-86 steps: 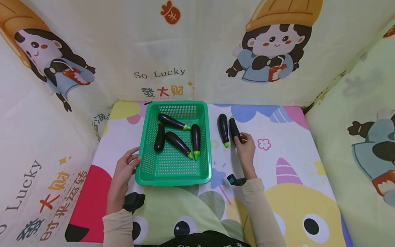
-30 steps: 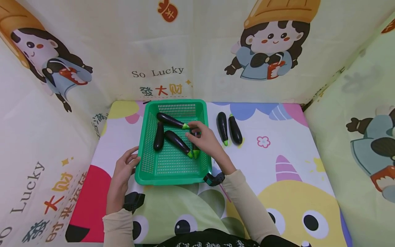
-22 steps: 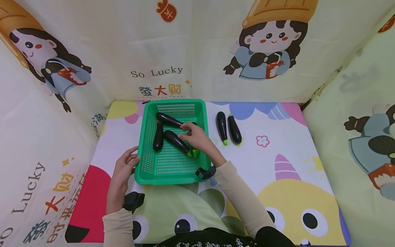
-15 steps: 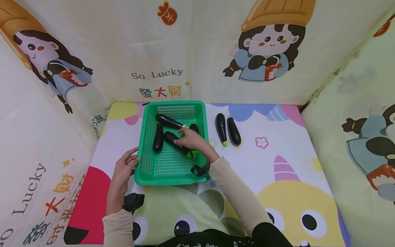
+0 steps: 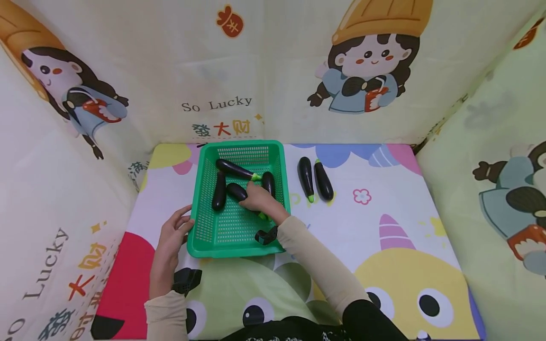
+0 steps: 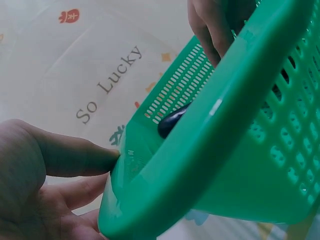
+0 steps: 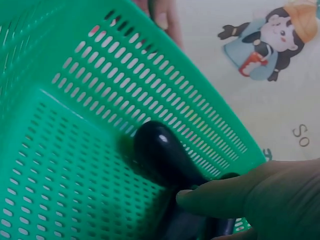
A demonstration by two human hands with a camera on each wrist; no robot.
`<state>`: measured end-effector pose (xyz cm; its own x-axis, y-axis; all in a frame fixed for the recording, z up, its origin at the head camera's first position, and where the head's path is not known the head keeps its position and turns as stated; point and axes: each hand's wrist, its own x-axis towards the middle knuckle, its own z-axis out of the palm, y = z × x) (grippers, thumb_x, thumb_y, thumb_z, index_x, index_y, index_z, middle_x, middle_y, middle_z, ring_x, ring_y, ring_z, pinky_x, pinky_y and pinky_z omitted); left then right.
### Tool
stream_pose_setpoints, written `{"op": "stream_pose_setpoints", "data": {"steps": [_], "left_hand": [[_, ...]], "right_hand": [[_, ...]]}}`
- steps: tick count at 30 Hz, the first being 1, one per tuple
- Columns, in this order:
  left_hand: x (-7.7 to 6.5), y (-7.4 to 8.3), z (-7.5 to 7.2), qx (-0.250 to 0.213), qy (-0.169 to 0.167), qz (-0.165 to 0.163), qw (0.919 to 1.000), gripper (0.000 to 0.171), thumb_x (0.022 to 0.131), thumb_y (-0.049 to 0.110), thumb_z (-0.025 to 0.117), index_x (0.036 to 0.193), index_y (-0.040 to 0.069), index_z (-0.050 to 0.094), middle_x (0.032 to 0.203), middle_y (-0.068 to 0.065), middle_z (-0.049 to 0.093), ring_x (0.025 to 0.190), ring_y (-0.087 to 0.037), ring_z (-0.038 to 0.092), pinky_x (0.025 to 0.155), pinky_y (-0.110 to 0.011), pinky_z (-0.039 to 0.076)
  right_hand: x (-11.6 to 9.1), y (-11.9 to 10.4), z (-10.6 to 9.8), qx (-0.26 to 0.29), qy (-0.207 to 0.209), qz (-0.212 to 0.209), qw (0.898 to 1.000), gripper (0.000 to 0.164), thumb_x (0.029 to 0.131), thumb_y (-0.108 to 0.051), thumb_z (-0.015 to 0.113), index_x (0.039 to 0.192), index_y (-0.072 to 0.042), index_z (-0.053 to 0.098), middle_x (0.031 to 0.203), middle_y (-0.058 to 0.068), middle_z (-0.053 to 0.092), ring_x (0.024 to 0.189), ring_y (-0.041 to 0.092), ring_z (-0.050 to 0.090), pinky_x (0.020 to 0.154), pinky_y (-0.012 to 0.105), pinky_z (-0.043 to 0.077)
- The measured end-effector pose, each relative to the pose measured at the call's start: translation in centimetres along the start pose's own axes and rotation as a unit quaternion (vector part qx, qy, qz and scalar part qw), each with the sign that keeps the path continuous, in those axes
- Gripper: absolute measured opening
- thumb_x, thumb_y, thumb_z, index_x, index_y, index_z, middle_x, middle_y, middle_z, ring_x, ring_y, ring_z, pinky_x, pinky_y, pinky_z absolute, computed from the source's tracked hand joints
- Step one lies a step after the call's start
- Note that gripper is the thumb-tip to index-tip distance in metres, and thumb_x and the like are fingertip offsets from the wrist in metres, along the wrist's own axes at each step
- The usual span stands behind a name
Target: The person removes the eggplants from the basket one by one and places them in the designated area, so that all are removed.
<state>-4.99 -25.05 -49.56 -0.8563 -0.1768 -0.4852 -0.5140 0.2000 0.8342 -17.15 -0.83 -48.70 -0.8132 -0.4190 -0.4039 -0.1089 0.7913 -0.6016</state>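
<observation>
Green plastic forms the basket (image 5: 232, 253) we see on the table (image 5: 341, 227), near its far edge and left of its middle. We count four eggplants inside. The right hand (image 5: 261, 201) reaches over the basket's right edge and grips the middle eggplant (image 5: 236, 191), thumb and fingers on either side; the blunt end points to the basket's far left corner, and the hand covers most of the rest. In the right wrist view we find the thumb against dark, glossy skin, the other fingers mostly hidden. Around the middle one lie the left eggplant (image 5: 219, 192), near the basket's left edge, the far eggplant (image 5: 232, 168), slanting near the far edge with its green stem to the right, and the right eggplant (image 5: 268, 180), beside the right edge and partly behind the hand. The left hand (image 5: 170, 237) touches the rim at the basket's left edge; whether it pinches the rim, we cannot tell. Outside the basket, toward the table's far edge, we see two more side by side, slightly apart: the inner eggplant (image 5: 305, 176) with its stem toward the near edge, the outer eggplant (image 5: 324, 182) with its stem toward the far edge. Behind the table we read "So Lucky" on a printed cloth (image 5: 281, 71).
</observation>
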Motion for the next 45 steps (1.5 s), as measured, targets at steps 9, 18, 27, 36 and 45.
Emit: {"op": "stream_pose_setpoints", "data": {"steps": [9,18,27,36,45], "left_hand": [[0.0,0.0,0.0,-0.004,0.000,0.009,1.0000,0.059,0.109,0.031,0.052,0.164,0.023,0.033,0.146,-0.010,0.052,0.108,-0.009,0.057,0.085,-0.018,0.054],[-0.3,-0.1,0.0,-0.003,0.002,0.001,1.0000,0.060,0.109,0.031,0.052,0.165,0.025,0.031,0.151,-0.011,0.050,0.107,-0.006,0.058,0.086,-0.018,0.053],[-0.2,-0.1,0.0,-0.003,0.006,0.003,1.0000,0.060,0.109,0.033,0.053,0.165,0.025,0.032,0.146,-0.008,0.053,0.106,-0.005,0.059,0.086,-0.018,0.054],[0.1,-0.1,-0.1,-0.002,0.002,0.004,1.0000,0.059,0.110,0.030,0.051,0.165,0.026,0.031,0.144,-0.007,0.053,0.105,-0.006,0.058,0.085,-0.018,0.053],[0.5,-0.3,-0.1,-0.002,-0.002,0.006,1.0000,0.058,0.110,0.028,0.049,0.166,0.026,0.030,0.151,-0.011,0.050,0.105,-0.006,0.057,0.085,-0.018,0.053]], "right_hand": [[0.7,-0.1,0.9,-0.026,0.000,0.009,1.000,0.068,0.102,-0.023,0.066,0.155,0.006,0.036,0.133,0.021,0.064,0.109,0.029,0.066,0.091,0.038,0.056],[1.2,0.2,1.4,-0.036,0.009,0.022,0.999,0.069,0.102,-0.018,0.064,0.159,0.003,0.033,0.135,0.021,0.064,0.110,0.029,0.066,0.091,0.039,0.057],[1.2,0.5,1.4,-0.027,0.013,0.009,0.999,0.047,0.101,-0.017,0.064,0.142,0.001,0.050,0.118,0.018,0.067,0.095,0.026,0.064,0.080,0.035,0.055],[0.1,0.7,0.7,0.041,0.015,-0.002,0.999,0.046,0.102,-0.021,0.064,0.142,-0.002,0.054,0.129,0.016,0.067,0.104,0.025,0.065,0.091,0.038,0.056],[-2.3,0.6,-1.5,0.168,-0.003,-0.008,0.986,0.058,0.104,-0.023,0.065,0.155,-0.007,0.045,0.139,0.019,0.063,0.123,0.031,0.064,0.095,0.043,0.057]]}}
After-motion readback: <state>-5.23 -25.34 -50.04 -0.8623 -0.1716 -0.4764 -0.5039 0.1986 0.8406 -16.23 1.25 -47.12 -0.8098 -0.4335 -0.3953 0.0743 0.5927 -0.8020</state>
